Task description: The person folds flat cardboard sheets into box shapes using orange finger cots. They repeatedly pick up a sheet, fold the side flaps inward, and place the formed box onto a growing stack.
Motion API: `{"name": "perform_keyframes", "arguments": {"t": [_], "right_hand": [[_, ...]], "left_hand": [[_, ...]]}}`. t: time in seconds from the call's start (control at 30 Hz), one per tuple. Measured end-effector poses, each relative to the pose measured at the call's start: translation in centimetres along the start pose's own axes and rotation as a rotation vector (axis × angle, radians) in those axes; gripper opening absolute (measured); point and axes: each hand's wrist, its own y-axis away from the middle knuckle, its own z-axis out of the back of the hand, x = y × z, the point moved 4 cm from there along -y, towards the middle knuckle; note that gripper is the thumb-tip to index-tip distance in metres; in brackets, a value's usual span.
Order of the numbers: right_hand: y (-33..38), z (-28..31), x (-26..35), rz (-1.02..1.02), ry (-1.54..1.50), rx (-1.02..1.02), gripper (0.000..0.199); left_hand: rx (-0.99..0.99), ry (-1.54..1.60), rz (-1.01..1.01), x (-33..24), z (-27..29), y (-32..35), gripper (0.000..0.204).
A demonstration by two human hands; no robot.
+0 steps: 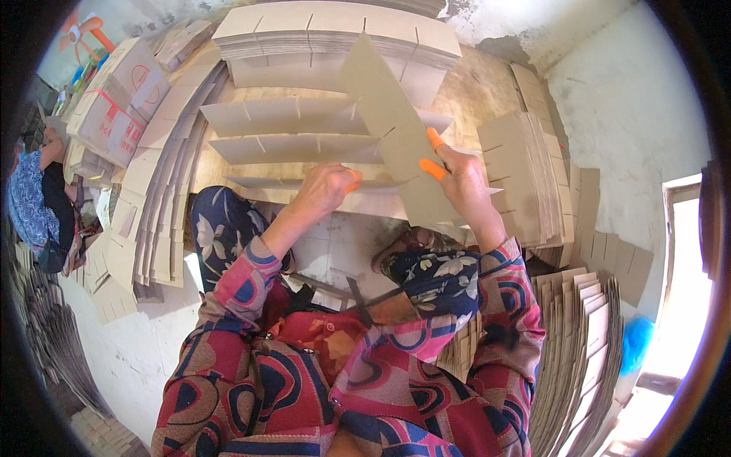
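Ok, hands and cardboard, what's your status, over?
Right hand grip shut on slotted brown cardboard strip, held tilted. Left hand rests on upright slotted cardboard strips. Nothing blocking.

Head camera looks steeply down — close over lap and cardboard strips (304,114).

Two pale cardboard boxes (118,95) with red markings and red strapping lie stacked, left of the slotted cardboard strips (293,133), beside flat sheet piles.
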Motion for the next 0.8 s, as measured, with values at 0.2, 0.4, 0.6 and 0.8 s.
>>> {"name": "perform_keyframes", "arguments": {"t": [0.2, 0.4, 0.6, 0.8], "right_hand": [[-0.3, 0.0, -0.4, -0.129, -0.008, 0.087, 0.037], [0.0, -0.2, 0.0, -0.119, -0.041, 0.048, 0.036], [0.2, -0.8, -0.6, -0.280, -0.222, 0.016, 0.036], [-0.9, -1.0, 0.6, -0.128, -0.073, 0.148, 0.036]], "left_hand": [[-0.023, -0.014, -0.009, 0.7, -0.5, 0.0, 0.016], [-0.011, 0.009, 0.014, 0.6, -0.4, -0.2, 0.015], [-0.008, 0.004, -0.018, 0.6, -0.4, -0.1, 0.011], [-0.038, 0.047, -0.009, 0.5, -0.2, -0.1, 0.012]]}}
